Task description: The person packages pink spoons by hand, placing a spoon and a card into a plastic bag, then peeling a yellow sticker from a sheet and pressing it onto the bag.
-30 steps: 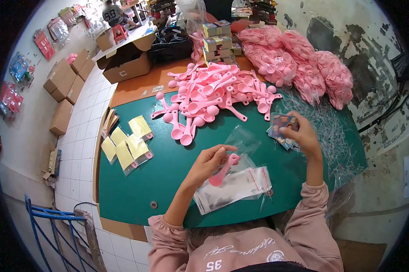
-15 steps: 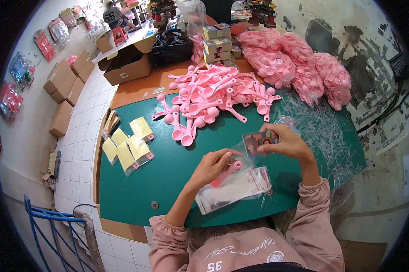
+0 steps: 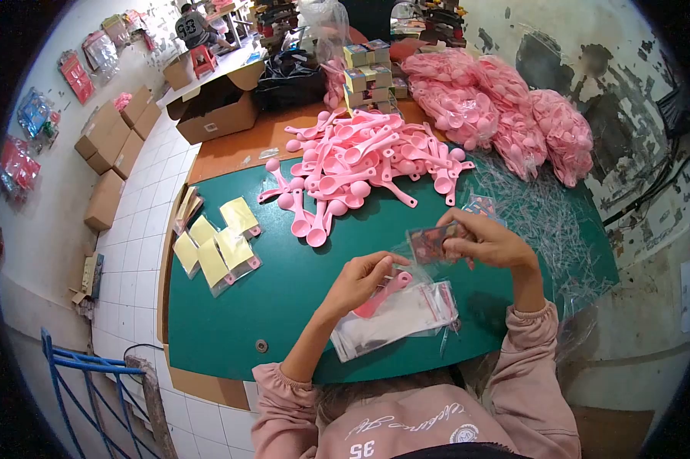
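Observation:
My left hand (image 3: 358, 284) pinches the edge of a clear plastic bag (image 3: 407, 264), thumb and forefinger together. Below its fingers a pink measuring spoon (image 3: 394, 293) lies slanted, its handle end with a hole showing and its other end hidden by the hand. In my right hand (image 3: 489, 239) is a small printed card (image 3: 427, 243), held at the mouth of the bag. Under both hands lies a stack of clear plastic bags (image 3: 368, 336). More printed cards (image 3: 482, 205) lie just beyond the right hand.
A big heap of pink measuring spoons (image 3: 352, 161) covers the table's far middle. Packed bags with yellow cards (image 3: 226, 245) lie left. Bulging bags of spoons (image 3: 505, 107) and plastic scraps (image 3: 544, 222) are right. Bundled cards (image 3: 366, 76) stand behind. A person (image 3: 193, 29) sits far off.
My right hand has shifted slightly up and right, its fingers curling more, and the card has tilted. My left hand stays almost in place.

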The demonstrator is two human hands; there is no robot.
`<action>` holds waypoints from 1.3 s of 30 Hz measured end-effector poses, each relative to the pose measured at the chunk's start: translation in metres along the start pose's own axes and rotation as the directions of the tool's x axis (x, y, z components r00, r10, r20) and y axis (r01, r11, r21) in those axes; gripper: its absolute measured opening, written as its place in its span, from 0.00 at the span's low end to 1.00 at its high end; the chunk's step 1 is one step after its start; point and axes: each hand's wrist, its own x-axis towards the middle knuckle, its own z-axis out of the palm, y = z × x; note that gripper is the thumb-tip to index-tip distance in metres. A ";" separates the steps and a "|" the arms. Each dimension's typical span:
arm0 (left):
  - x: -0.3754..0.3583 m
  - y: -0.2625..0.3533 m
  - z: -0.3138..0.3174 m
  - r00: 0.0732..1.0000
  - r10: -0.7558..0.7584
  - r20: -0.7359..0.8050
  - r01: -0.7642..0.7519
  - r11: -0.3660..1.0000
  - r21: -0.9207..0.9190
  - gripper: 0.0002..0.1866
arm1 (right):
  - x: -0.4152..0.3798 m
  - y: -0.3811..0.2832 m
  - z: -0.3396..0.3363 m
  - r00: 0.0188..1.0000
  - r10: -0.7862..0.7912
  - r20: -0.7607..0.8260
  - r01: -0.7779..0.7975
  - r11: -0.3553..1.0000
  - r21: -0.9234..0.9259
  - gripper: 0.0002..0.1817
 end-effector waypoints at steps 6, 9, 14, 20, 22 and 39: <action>0.001 -0.006 0.001 1.000 -0.001 -0.013 -0.002 0.983 -0.182 0.17 | -0.004 -0.003 0.004 0.968 -0.068 -0.241 0.104 0.985 0.141 0.12; -0.002 0.002 0.001 1.000 -0.010 0.008 0.011 0.979 -0.201 0.17 | -0.003 -0.006 0.005 0.973 -0.044 -0.228 0.071 0.991 0.111 0.11; -0.002 0.001 0.001 0.999 -0.040 0.007 0.041 0.965 -0.258 0.17 | -0.007 -0.020 0.010 0.977 -0.022 -0.214 0.017 1.000 -0.023 0.09; -0.003 -0.001 0.000 0.998 -0.061 0.021 0.064 0.956 -0.286 0.17 | -0.010 -0.024 0.018 0.920 -0.232 -0.315 0.181 0.966 -0.182 0.13; -0.003 -0.001 0.000 0.998 -0.060 0.003 0.058 0.950 -0.307 0.17 | -0.011 -0.027 0.018 0.920 -0.169 -0.353 0.131 0.983 -0.127 0.14; -0.002 -0.011 0.003 0.994 0.113 -0.016 -0.112 0.993 0.019 0.16 | -0.005 -0.020 0.019 0.915 -0.331 -0.229 0.185 0.851 -0.491 0.10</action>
